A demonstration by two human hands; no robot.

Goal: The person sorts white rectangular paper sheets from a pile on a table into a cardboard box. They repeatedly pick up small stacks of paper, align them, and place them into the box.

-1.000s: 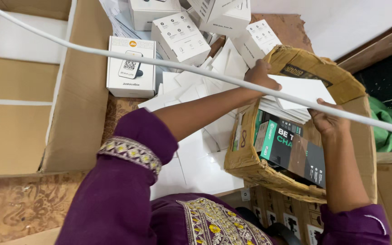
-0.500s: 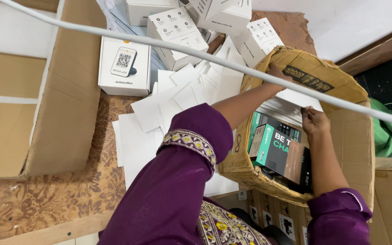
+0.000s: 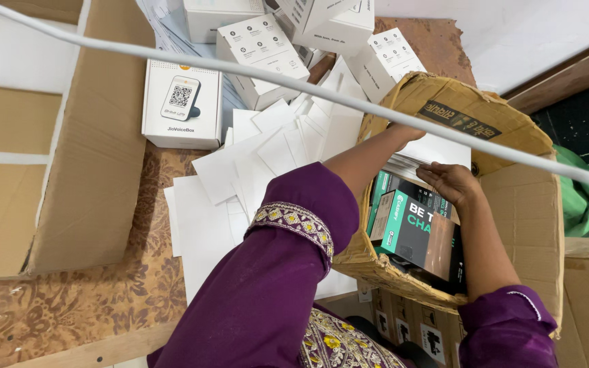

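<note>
Inside the tilted brown carton (image 3: 512,204), both hands down on a stack of white sheets (image 3: 438,153) lying atop green-and-black product boxes (image 3: 414,235). Right hand (image 3: 452,182) spread flat over the near edge of the stack, fingers curled onto the paper, pinching or only pressing impossible to tell. Left hand (image 3: 403,133) reaching over the carton's far rim, mostly hidden behind the forearm, grip not visible. Likely trouble: thin sheets sliding apart or fanning out if lifted from one edge only, joining the loose white papers (image 3: 260,157) scattered over the patterned floor (image 3: 69,313). Also possible: the soft, sagging carton wall buckling under the leaning forearm, tipping the boxes out. White cable (image 3: 240,71) stretched across overhead, close enough to snag a raised arm. White cartons (image 3: 182,102) crowding the space beyond.
</note>
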